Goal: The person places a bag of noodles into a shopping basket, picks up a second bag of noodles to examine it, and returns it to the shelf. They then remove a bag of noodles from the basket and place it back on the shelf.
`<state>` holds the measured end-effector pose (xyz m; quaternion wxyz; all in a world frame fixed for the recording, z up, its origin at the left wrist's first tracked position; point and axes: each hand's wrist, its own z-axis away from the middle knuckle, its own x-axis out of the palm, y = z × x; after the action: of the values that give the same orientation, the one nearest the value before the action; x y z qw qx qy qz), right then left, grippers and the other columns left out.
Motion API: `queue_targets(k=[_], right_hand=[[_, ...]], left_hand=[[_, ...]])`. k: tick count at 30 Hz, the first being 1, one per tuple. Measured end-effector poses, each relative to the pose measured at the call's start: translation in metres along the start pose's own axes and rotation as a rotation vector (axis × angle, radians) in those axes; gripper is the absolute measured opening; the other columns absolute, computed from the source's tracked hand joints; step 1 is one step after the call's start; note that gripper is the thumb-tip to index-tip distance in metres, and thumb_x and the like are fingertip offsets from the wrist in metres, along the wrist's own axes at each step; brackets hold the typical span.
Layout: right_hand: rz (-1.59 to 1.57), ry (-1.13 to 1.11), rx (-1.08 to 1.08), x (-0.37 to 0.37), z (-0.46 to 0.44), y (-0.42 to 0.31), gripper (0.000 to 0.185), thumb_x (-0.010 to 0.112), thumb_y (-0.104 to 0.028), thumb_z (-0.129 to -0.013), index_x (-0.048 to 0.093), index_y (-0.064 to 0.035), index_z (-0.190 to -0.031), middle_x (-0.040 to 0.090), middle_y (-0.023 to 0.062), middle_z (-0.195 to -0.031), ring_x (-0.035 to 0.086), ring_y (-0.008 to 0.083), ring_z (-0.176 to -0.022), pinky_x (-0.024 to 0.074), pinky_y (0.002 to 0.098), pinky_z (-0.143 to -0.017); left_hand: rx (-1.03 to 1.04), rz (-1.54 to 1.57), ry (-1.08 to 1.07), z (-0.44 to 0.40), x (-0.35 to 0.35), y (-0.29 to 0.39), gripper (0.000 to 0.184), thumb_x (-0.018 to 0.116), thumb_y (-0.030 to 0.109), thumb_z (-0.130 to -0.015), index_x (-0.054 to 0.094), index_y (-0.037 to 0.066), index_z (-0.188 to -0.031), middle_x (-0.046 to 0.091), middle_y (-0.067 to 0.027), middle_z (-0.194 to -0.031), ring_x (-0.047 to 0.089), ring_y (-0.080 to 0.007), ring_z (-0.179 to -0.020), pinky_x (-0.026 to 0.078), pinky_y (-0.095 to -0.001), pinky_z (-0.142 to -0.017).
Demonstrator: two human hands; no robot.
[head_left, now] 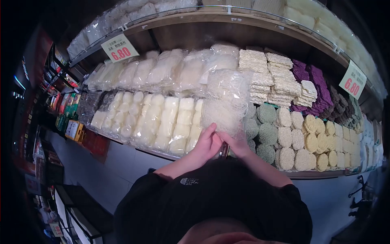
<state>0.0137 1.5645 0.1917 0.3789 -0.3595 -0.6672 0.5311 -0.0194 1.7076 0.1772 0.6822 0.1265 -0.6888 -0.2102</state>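
Note:
A clear plastic bag of thin white dried noodles (pixel 226 99) is held up in front of me, over the shelf display. My left hand (pixel 208 143) is closed on the bag's lower edge, thumb on the near side. Close beside it, my right hand (pixel 236 144) grips the same lower edge; some of its fingers are hidden. Behind the bag, more bagged white noodles (pixel 165 70) lie in a row, partly covered by it. Left of my hands are wrapped stacks of pale round and square noodle cakes (pixel 162 118).
Green noodle cakes (pixel 266 132), cream and yellow ones (pixel 321 140), and purple noodle blocks (pixel 319 87) fill the shelf to the right. Price signs (pixel 120 48) hang from the upper shelf edge (pixel 195 18). A black-framed stand (pixel 77 213) is on the floor at the lower left.

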Motion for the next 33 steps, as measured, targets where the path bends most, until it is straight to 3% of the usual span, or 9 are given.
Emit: queue_targets(k=[3,7,10,13,19,26,29,33], right_hand=[[0.243,-0.019,-0.056,0.006,-0.011,0.014,0.073,0.074,-0.01,-0.089,0.033,-0.0002,-0.149,0.046,0.0151,-0.145,0.052,0.0249,-0.129,0.0433,0.0394,-0.109],[0.499,-0.067,-0.038,0.004,0.012,-0.002,0.069,0.069,-0.005,-0.089,0.036,-0.0062,-0.15,0.053,0.0126,-0.135,0.053,0.0216,-0.121,0.0433,0.0371,-0.105],[0.366,-0.006,0.052,-0.013,0.04,0.022,0.059,0.068,-0.008,-0.093,0.042,-0.0061,-0.146,0.057,0.0104,-0.13,0.057,0.0187,-0.115,0.0459,0.0342,-0.1],[0.062,0.177,0.102,-0.033,0.074,0.031,0.042,0.06,-0.001,-0.097,0.049,-0.0058,-0.137,0.062,0.0053,-0.117,0.058,0.0131,-0.11,0.0468,0.0302,-0.098],[0.013,0.429,0.217,-0.033,0.134,0.026,0.022,0.054,-0.002,-0.102,0.058,-0.0029,-0.124,0.063,0.0043,-0.109,0.063,0.0119,-0.102,0.0494,0.0276,-0.092],[0.108,0.504,0.258,-0.011,0.152,0.026,0.019,0.055,-0.004,-0.103,0.06,-0.0018,-0.121,0.064,0.0057,-0.11,0.064,0.0121,-0.103,0.0506,0.0262,-0.09],[0.107,0.562,0.287,0.001,0.158,0.017,0.018,0.055,-0.005,-0.103,0.062,-0.0018,-0.119,0.069,0.007,-0.101,0.066,0.0145,-0.099,0.0506,0.0283,-0.089],[0.056,0.614,0.261,0.006,0.166,0.02,0.018,0.055,-0.005,-0.103,0.063,-0.0015,-0.119,0.07,0.0051,-0.098,0.065,0.0116,-0.099,0.0505,0.026,-0.088]], left_hand=[[0.003,0.056,0.041,-0.008,-0.002,0.038,0.057,0.056,0.034,-0.102,0.038,0.005,-0.148,0.051,-0.0154,-0.147,0.051,-0.0304,-0.135,0.04,-0.0486,-0.115],[0.056,0.129,0.186,-0.046,-0.036,0.073,0.058,0.065,0.033,-0.097,0.043,0.007,-0.144,0.056,-0.0137,-0.142,0.054,-0.0305,-0.131,0.041,-0.0493,-0.114],[0.085,0.176,0.263,-0.073,-0.061,0.106,0.048,0.067,0.03,-0.096,0.051,0.007,-0.135,0.06,-0.013,-0.136,0.057,-0.0292,-0.126,0.043,-0.048,-0.112],[0.137,0.199,0.313,-0.098,-0.087,0.135,0.042,0.069,0.026,-0.096,0.055,0.007,-0.13,0.063,-0.0125,-0.131,0.06,-0.0284,-0.123,0.046,-0.0465,-0.11],[0.154,0.137,0.395,-0.154,-0.126,0.181,0.038,0.072,0.025,-0.093,0.059,0.005,-0.122,0.066,-0.0133,-0.124,0.065,-0.0281,-0.114,0.051,-0.0457,-0.104],[0.014,-0.034,0.469,-0.24,-0.169,0.217,0.038,0.077,0.028,-0.09,0.061,0.001,-0.111,0.069,-0.0135,-0.107,0.07,-0.0271,-0.1,0.06,-0.0414,-0.085],[0.027,-0.097,0.482,-0.268,-0.185,0.211,0.051,0.079,0.039,-0.087,0.061,0.002,-0.117,0.068,-0.0149,-0.109,0.068,-0.0286,-0.101,0.059,-0.0401,-0.09],[0.043,-0.168,0.431,-0.275,-0.174,0.208,0.054,0.077,0.043,-0.089,0.059,-0.001,-0.116,0.068,-0.0168,-0.11,0.069,-0.0274,-0.097,0.06,-0.0382,-0.082]])
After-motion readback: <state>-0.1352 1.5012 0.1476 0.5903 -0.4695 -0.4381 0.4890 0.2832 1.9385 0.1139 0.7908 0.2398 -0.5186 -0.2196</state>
